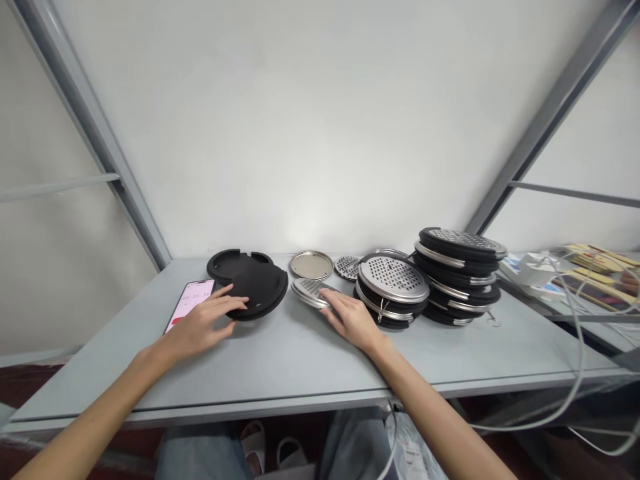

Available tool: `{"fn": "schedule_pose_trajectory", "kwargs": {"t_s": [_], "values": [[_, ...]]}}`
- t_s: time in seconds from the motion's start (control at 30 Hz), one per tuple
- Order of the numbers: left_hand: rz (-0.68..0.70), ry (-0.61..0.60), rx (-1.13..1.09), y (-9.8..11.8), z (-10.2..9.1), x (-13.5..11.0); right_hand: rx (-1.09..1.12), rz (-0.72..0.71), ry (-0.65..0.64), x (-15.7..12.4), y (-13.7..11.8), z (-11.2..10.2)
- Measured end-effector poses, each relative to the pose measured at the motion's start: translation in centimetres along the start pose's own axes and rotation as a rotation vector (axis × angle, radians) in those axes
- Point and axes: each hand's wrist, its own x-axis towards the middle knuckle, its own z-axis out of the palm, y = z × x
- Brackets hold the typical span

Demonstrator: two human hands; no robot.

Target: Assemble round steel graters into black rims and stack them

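Note:
My left hand (205, 323) lies with fingers stretched out, its tips on the near edge of a black round plastic base (260, 290); a second black base (231, 264) with notches sits behind it. My right hand (350, 319) rests with fingers extended on a perforated metal disc (309, 291) lying on the grey table (300, 360). Neither hand grips anything.
A phone (191, 300) with a lit pink screen lies left of my left hand. A plain metal disc (311, 264) and a small perforated one (347, 267) sit behind. Two stacks of assembled black-and-metal discs (393, 287) (460, 273) stand at right. Cables (575, 320) and papers lie far right.

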Motion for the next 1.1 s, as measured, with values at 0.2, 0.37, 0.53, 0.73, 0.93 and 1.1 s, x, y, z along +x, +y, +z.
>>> {"fn": "schedule_pose_trajectory", "kwargs": {"t_s": [0.2,0.37,0.53,0.73,0.93,1.1], "values": [[0.055,-0.240,-0.144,-0.5,1.0,-1.0,0.073,0.158,0.300,-0.4,1.4,0.4],[-0.047,-0.244,-0.109,-1.7,2.9,0.5,0.049,-0.040,0.214,-0.4,1.3,0.4],[-0.160,-0.182,-0.146,-1.4,4.6,2.8,-0.018,-0.297,0.085,-0.2,0.0,0.1],[-0.239,-0.145,-0.065,0.1,6.5,3.7,-0.056,-0.386,0.003,-0.7,-0.5,0.3],[-0.286,0.011,-0.123,0.0,9.2,6.1,0.042,-0.338,-0.139,-0.6,-0.2,0.9],[-0.208,0.007,-0.260,0.1,8.7,6.0,0.142,-0.146,-0.194,-0.5,-0.3,0.4]]}}
